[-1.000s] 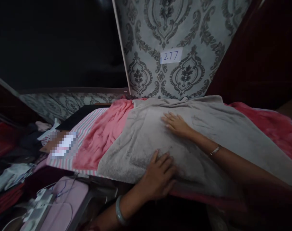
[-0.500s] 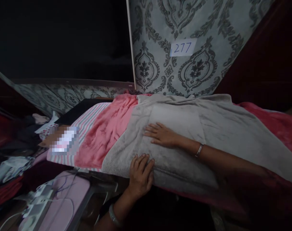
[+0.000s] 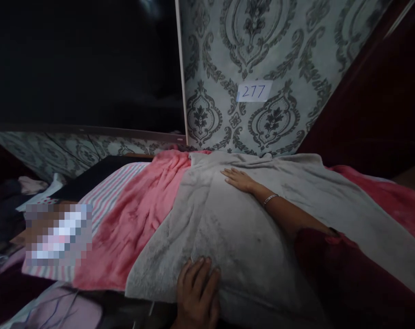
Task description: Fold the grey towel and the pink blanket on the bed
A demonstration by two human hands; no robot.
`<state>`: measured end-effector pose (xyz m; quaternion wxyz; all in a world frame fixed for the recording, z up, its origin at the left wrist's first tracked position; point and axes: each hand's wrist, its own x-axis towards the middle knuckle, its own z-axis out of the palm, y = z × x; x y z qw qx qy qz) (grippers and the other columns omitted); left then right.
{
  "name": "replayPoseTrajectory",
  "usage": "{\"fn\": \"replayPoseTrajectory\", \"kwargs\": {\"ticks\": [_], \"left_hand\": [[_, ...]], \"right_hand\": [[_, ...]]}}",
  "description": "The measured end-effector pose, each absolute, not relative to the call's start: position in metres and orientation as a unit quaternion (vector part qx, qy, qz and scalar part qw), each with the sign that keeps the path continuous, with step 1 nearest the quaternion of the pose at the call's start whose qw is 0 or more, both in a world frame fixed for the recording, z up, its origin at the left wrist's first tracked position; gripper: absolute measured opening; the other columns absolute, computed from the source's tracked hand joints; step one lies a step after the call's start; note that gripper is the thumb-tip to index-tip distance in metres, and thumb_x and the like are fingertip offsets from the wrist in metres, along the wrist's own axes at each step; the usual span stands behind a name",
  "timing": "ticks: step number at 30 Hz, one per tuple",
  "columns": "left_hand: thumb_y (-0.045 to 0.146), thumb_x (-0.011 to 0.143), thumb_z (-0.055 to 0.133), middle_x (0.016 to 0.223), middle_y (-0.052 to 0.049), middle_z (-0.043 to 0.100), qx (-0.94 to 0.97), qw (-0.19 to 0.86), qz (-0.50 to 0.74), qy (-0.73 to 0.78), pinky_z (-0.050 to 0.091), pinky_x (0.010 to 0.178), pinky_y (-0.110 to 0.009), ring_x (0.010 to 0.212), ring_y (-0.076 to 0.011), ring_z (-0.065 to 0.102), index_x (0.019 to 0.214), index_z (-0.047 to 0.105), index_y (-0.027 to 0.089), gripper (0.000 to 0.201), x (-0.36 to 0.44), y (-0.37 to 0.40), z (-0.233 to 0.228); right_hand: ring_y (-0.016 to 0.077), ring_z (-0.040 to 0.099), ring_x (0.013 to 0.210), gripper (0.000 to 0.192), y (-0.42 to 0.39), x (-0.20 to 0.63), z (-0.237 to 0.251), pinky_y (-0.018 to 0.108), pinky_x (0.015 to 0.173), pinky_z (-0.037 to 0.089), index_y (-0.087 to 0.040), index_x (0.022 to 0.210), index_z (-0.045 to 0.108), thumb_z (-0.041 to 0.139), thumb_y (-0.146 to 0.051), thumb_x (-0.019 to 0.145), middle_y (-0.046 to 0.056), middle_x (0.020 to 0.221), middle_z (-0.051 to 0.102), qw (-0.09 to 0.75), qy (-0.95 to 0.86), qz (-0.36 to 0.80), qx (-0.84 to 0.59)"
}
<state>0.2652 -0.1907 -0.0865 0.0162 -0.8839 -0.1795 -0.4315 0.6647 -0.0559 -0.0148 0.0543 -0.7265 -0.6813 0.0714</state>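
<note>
A grey plush blanket (image 3: 234, 228) lies spread over a long surface, its near edge hanging down. My right hand (image 3: 240, 180) rests flat on its far half, palm down with the fingers stretched out. Close to the near edge, my left hand (image 3: 198, 292) presses on the same blanket, fingers spread and slightly bent, holding nothing. Under the grey layer a pink fleece blanket (image 3: 142, 205) shows at the left, and a red part of a blanket (image 3: 375, 187) appears at the right. A striped cloth (image 3: 116, 183) sticks out beyond the pink one.
A large dark television screen (image 3: 84, 68) stands at the back left. Patterned wallpaper (image 3: 272, 50) carries a paper label (image 3: 254, 91) marked 277. Piled clothes (image 3: 32, 185) are at the far left, with a pinkish stool-like surface (image 3: 66, 310) below. Dark red furniture (image 3: 371, 114) rises at the right.
My right hand has slid away from me across the grey blanket, toward the wall. The left hand stays by the near edge. My view has tilted up and come closer.
</note>
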Motion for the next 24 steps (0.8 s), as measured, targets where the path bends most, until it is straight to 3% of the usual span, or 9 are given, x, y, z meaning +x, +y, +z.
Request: {"fn": "replayPoseTrajectory", "kwargs": {"ticks": [5, 11, 14, 19, 24], "left_hand": [[0.01, 0.077, 0.055, 0.128, -0.011, 0.069, -0.881, 0.029, -0.439, -0.176, 0.042, 0.11, -0.049, 0.126, -0.0283, 0.059, 0.135, 0.061, 0.023, 0.06, 0.264, -0.185, -0.095], [0.01, 0.082, 0.056, 0.127, -0.011, 0.069, -0.877, 0.032, -0.452, -0.163, 0.044, 0.108, -0.047, 0.122, -0.027, 0.061, 0.139, 0.057, 0.025, 0.059, 0.268, -0.182, -0.081], [0.01, 0.084, 0.056, 0.125, -0.011, 0.069, -0.874, 0.014, -0.458, -0.163, 0.043, 0.106, -0.048, 0.12, -0.0273, 0.06, 0.133, 0.06, 0.024, 0.051, 0.269, -0.183, -0.07], [0.016, 0.088, 0.055, 0.115, -0.011, 0.068, -0.87, -0.039, -0.457, -0.182, 0.039, 0.105, -0.052, 0.11, -0.0275, 0.061, 0.119, 0.063, 0.021, 0.033, 0.281, -0.206, -0.034], [0.017, 0.086, 0.055, 0.118, -0.011, 0.068, -0.913, -0.067, -0.397, -0.069, 0.038, 0.107, -0.047, 0.112, -0.0264, 0.059, 0.122, 0.062, 0.018, 0.037, 0.328, -0.25, -0.019]], "right_hand": [[0.0318, 0.02, 0.154, 0.062, -0.057, 0.653, -0.003, 0.059, 0.118, 0.026, -0.029, 0.161, 0.03, 0.024, -0.054, 0.104, 0.009, 0.167, 0.023, 0.041, -0.66, 0.046, -0.748], [0.0333, 0.005, 0.156, 0.061, -0.1, 0.619, 0.034, 0.063, 0.12, 0.014, -0.03, 0.161, 0.029, 0.029, -0.054, 0.105, 0.008, 0.17, 0.009, 0.067, -0.661, 0.02, -0.747], [0.0323, 0.008, 0.156, 0.058, -0.16, 0.593, 0.039, 0.062, 0.12, 0.016, -0.034, 0.16, 0.03, 0.027, -0.053, 0.106, 0.005, 0.17, 0.013, 0.091, -0.719, 0.033, -0.688], [0.0288, 0.008, 0.156, 0.055, -0.269, 0.559, 0.021, 0.06, 0.122, 0.009, -0.035, 0.158, 0.035, 0.032, -0.054, 0.106, 0.003, 0.168, 0.022, 0.085, -0.778, 0.095, -0.615], [0.0253, 0.01, 0.156, 0.053, -0.297, 0.566, 0.013, 0.057, 0.124, 0.007, -0.033, 0.158, 0.036, 0.029, -0.047, 0.107, 0.003, 0.167, 0.023, 0.105, -0.77, 0.127, -0.616]]}}
